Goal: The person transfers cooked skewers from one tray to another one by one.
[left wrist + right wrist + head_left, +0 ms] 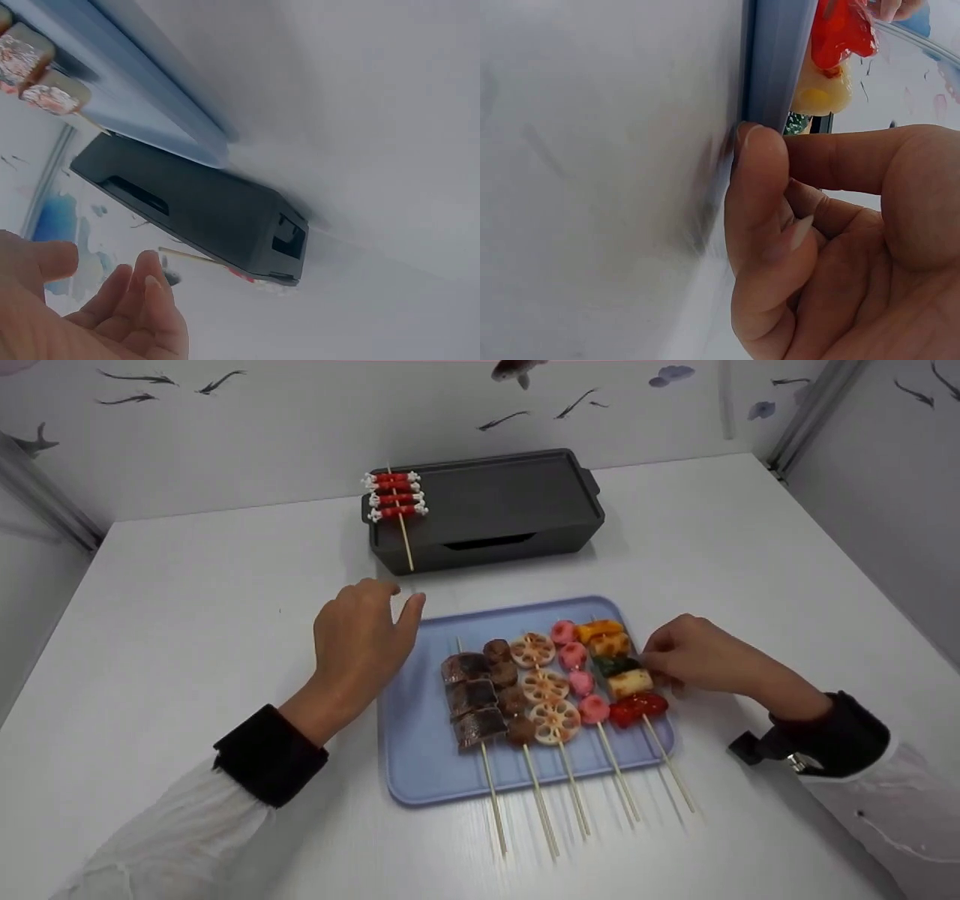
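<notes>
Five skewers lie side by side on the blue tray (420,750), and a sixth, the red sausage skewer (395,496), already rests on the left end of the dark griddle (510,499) farther back on the white table (187,607). The right hand (694,654) is at the tray's right edge, fingers curled in beside the vegetable skewer (622,675); whether they have actually pinched it I cannot tell. The left hand (360,641) hovers loosely spread and holding nothing just off the tray's left rim. By my reading, the step in hand is taking up the next skewer for the griddle. The next move calls for a firm pinch, a level lift, and laying it beside the sausage skewer.
</notes>
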Available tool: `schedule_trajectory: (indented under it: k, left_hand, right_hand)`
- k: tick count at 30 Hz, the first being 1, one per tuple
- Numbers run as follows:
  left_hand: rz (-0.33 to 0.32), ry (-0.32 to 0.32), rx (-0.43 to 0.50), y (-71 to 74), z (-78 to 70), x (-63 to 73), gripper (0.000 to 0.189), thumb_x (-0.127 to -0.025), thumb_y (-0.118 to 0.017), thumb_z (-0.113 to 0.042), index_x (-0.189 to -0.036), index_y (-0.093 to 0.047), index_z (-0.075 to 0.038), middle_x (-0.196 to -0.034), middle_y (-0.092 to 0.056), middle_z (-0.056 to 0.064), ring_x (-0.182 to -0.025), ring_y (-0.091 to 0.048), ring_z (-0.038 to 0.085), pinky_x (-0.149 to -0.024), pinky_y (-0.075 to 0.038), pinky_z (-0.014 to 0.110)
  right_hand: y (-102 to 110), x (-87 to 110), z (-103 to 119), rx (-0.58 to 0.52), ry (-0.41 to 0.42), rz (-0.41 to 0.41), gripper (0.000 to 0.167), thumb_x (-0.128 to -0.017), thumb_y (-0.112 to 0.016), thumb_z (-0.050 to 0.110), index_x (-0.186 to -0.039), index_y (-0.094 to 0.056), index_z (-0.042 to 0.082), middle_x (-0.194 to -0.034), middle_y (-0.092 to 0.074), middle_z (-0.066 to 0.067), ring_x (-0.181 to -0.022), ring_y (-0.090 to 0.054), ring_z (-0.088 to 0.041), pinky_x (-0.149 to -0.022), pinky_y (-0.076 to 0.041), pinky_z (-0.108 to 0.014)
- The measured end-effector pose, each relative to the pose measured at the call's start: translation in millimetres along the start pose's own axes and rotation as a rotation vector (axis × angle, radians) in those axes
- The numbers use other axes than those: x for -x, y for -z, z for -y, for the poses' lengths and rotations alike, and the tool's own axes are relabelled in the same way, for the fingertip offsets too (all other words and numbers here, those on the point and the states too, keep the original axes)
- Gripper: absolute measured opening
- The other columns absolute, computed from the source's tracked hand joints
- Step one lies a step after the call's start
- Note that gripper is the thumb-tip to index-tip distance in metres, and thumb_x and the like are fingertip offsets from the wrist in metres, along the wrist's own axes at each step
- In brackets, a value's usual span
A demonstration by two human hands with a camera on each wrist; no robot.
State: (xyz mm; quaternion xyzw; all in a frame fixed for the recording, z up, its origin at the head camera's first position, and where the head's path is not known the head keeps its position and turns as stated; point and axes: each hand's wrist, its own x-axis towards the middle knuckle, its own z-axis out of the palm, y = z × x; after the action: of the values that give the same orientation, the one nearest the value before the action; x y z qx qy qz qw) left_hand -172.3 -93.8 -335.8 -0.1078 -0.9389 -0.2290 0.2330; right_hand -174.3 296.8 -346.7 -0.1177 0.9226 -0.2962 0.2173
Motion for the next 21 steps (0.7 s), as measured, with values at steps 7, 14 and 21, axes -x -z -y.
schedule_trajectory:
  k: [7, 14, 21]
  left_hand:
    - [0.008, 0.087, -0.007, -9.7, 10.1, -28.1, 0.042, -0.099, -0.067, -0.037, -0.105, -0.074, 0.004, -0.088, -0.072, 0.019, -0.074, -0.067, 0.033, -0.053, -0.050, 0.043]
    - [0.101, 0.317, 0.176, -13.7, 17.1, -56.2, 0.042, -0.101, -0.061, -0.042, -0.080, -0.073, -0.007, -0.066, -0.063, 0.007, -0.059, -0.056, 0.020, -0.046, -0.035, 0.030]
    - [0.304, 0.629, 0.636, -18.8, 17.5, -72.6, 0.041, -0.102, -0.060, -0.038, -0.098, -0.072, 0.002, -0.084, -0.073, 0.013, -0.060, -0.067, 0.017, -0.054, -0.055, 0.027]
  right_hand:
    - [-0.1, -0.2, 0.1, 0.008, -0.003, -0.001, 0.024, -0.101, -0.059, 0.019, -0.090, -0.074, 0.003, -0.068, -0.063, -0.003, -0.057, -0.057, -0.018, -0.051, -0.044, -0.028]
    - [1.4, -1.0, -0.6, 0.012, -0.028, -0.006, 0.026, -0.101, -0.060, 0.022, -0.089, -0.074, 0.004, -0.068, -0.063, -0.003, -0.058, -0.056, -0.017, -0.052, -0.044, -0.028]
    - [-0.6, -0.9, -1.7, 0.011, -0.029, -0.002, 0.026, -0.102, -0.060, 0.022, -0.090, -0.074, 0.003, -0.069, -0.064, -0.003, -0.059, -0.056, -0.018, -0.052, -0.045, -0.028]
